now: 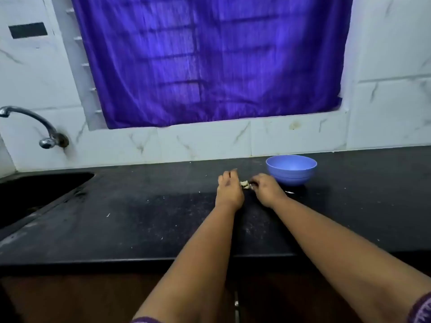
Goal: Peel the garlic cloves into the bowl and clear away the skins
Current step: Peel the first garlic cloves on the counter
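On the black countertop (140,217), seen from the head cam, there's one blue bowl (291,170), one little pale clump of garlic skins (245,184), and two bare hands working right at it. One sink (35,194) sits off to the left with one tap (30,124) on the tiled wall (210,143), and one purple curtain (210,59) hangs over the window behind.

The skins clump lies on the counter right between the two hands, just left of the bowl and a bit nearer the person. The left hand (229,190) rests on the counter touching the clump's left side, fingers reaching forward and loosely bent; honestly can't tell if it's holding anything, it's too small and blurry. The right hand (265,188) comes in from the other side with its fingers curled in toward the clump, looks like it's pinching at the right edge of the skins. The bowl stands upright just beyond and to the right of the right hand, close but not touching it as far as can be seen. What's inside the bowl isn't visible from this angle.

A few tiny white flecks (108,215) are scattered across the counter, too many and too small to count properly. Something small and pale (290,192) also lies just right of the right wrist, in front of the bowl; can't make out what it is.
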A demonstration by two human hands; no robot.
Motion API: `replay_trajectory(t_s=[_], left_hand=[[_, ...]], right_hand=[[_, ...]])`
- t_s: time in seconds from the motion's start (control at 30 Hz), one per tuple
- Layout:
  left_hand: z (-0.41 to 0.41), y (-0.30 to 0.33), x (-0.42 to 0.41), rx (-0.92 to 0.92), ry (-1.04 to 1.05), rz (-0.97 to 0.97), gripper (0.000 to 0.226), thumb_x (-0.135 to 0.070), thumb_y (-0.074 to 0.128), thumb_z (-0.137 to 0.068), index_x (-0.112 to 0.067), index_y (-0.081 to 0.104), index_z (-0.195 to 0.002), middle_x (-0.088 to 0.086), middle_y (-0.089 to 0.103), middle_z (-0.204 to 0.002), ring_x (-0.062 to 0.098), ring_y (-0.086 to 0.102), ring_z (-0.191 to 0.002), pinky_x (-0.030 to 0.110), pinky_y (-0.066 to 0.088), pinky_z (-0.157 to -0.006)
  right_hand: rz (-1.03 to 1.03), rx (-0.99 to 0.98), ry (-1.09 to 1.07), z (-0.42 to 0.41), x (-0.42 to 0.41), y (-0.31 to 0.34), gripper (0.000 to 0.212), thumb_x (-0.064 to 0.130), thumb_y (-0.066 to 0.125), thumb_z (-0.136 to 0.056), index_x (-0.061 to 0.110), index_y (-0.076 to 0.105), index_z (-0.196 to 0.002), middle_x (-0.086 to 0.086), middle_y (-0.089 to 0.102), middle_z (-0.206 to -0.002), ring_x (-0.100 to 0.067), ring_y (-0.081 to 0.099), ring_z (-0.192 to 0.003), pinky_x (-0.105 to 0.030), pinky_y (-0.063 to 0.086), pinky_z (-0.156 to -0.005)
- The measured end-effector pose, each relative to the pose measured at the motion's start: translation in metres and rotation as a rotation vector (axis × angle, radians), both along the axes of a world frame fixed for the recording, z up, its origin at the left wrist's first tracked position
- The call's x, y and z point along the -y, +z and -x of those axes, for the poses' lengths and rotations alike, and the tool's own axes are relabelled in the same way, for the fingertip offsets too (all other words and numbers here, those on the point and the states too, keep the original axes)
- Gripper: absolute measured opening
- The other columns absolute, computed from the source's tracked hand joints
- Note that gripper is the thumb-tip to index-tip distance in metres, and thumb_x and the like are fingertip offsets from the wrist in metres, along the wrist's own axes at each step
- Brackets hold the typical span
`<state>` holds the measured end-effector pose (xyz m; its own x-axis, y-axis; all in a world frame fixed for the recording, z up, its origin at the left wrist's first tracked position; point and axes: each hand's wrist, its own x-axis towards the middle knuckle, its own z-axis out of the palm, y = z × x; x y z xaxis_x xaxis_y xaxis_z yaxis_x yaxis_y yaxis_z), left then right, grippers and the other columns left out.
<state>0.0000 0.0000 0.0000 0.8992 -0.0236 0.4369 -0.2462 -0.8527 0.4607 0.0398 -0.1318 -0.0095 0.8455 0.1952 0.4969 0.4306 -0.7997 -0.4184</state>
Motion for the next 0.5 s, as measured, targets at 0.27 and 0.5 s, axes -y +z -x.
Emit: replay_trajectory(t_s=[0.27, 0.5], left_hand=[[-0.028, 0.0, -0.014, -0.049, 0.041, 0.14, 0.047, -0.01, 0.053, -0.092, -0.009, 0.038, -0.136, 0.012, 0.039, -0.139, 0.027, 0.032, -0.127, 0.034, 0.033, -0.104], [-0.047, -0.007, -0.024, -0.048, -0.016, 0.291, 0.037, -0.014, 0.064, -0.086, -0.009, 0.054, -0.122, 0.009, 0.055, -0.125, 0.026, 0.051, -0.117, 0.036, 0.044, -0.1]], right_hand=[[0.114, -0.057, 0.032, -0.007, -0.009, 0.009, 0.014, 0.007, 0.067, -0.085, 0.007, 0.072, -0.098, -0.01, 0.07, -0.1, -0.026, 0.063, -0.095, -0.032, 0.049, -0.084], [0.207, -0.232, -0.018, -0.021, -0.014, 0.021, 0.012, 0.014, 0.062, -0.091, 0.01, 0.066, -0.101, -0.009, 0.067, -0.107, -0.024, 0.061, -0.095, -0.029, 0.046, -0.08]])
